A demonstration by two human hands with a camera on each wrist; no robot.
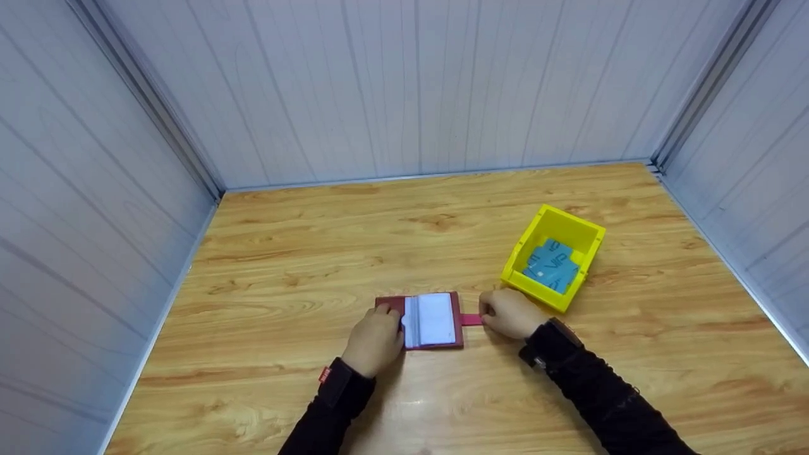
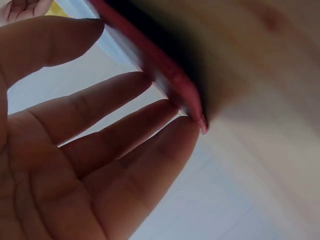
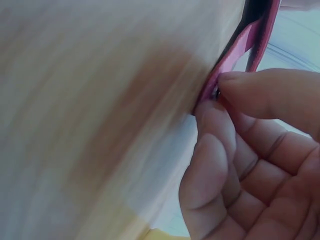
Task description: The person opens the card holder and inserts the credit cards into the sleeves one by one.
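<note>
Lying open on the worktop, the red card wallet sits between the two hands, pale inner sleeves facing up. As seen from the head camera, it stands at about two o'clock from the left hand, whose fingers are extended and slightly spread, tips touching the wallet's nine o'clock cover. From the right hand the wallet lies at nine o'clock; that hand pinches the end of its strap between thumb and forefinger. Near the right hand, at one o'clock, a yellow bin contains blue cards marked VIP.
</note>
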